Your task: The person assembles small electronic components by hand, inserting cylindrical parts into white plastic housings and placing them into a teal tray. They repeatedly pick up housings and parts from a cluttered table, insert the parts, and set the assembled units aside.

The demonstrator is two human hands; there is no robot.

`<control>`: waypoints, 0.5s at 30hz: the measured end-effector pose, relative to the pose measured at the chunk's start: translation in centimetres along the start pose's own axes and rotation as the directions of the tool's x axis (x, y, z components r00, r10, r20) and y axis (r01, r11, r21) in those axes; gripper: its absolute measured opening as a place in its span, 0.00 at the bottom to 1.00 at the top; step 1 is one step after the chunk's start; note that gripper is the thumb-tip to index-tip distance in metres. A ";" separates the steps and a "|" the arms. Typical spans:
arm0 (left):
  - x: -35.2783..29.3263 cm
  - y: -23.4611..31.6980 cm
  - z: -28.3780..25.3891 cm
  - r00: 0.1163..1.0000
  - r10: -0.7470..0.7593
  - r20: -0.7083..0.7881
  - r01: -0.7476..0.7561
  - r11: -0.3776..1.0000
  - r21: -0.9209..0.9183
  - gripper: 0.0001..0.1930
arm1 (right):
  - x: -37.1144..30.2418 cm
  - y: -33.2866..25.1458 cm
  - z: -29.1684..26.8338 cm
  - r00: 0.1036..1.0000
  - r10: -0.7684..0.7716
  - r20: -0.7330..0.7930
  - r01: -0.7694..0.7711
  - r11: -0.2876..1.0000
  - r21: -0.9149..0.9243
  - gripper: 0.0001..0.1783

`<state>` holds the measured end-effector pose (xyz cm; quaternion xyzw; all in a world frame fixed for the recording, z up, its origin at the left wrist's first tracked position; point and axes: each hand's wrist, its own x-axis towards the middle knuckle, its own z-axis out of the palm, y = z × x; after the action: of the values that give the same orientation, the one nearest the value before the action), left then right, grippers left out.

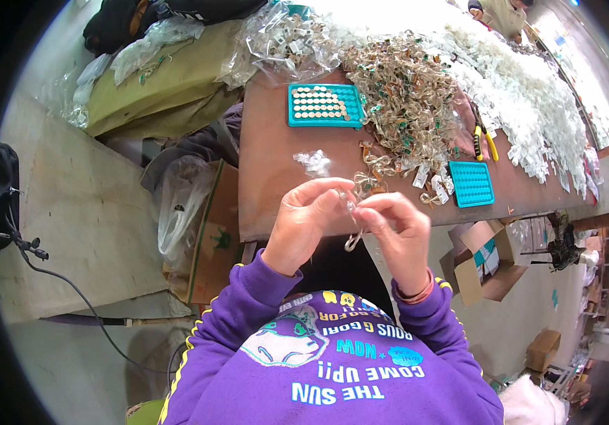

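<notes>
Sleeves: purple sweatshirt cuffs with yellow piping rise from the lower edge toward the hands.
Left hand (304,221): fingers curled, thumb and fingertips pinched on the top of a small clear plastic piece.
Right hand (398,230): fingertips pinched on the same piece from the other side; a pink band sits at the wrist.
Clear plastic piece (353,225): thin, glossy, held between both hands in front of the near edge of the tabletop; its long axis runs roughly up and down, a looped end hanging below the fingers.
Tabletop (276,184): worn reddish-brown board, scuffed pale along the near edge.
Small clear bag (314,163): crumpled, lying alone on the tabletop beyond the left hand.
Empty teal tray (471,183): square moulded plastic grid, right of the hands.
Filled teal tray (326,105): rows of small round pale pieces in its cells, farther back.
Tangled heap (407,99): brownish-clear looped parts with green bits.
Yellow-handled pliers (484,138): beside that heap.
White pile (524,92): small pale plastic parts spread along the far side.
Floor: grey concrete, open cardboard boxes (485,265) at the right.
</notes>
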<state>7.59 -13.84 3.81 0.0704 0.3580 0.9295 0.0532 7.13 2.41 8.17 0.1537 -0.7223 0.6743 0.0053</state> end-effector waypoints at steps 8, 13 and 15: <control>-1.0 1.0 1.2 0.991 -0.131 0.026 0.131 0.991 0.016 0.14 | 2.5 -2.3 -2.1 0.846 -0.424 0.323 0.530 0.735 -0.423 0.15; -1.2 0.9 1.5 0.984 -0.178 -0.025 0.179 0.980 0.089 0.14 | 2.4 -2.5 -2.3 0.780 -0.481 0.400 0.625 0.595 -0.505 0.14; -1.3 0.9 1.3 0.983 -0.184 -0.013 0.184 0.977 0.108 0.14 | 2.3 -2.4 -2.4 0.758 -0.511 0.404 0.651 0.576 -0.494 0.14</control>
<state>9.06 -13.79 5.26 0.0382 0.4132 0.8999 0.1344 5.01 4.17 11.20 0.4456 -0.8029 0.3433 0.1976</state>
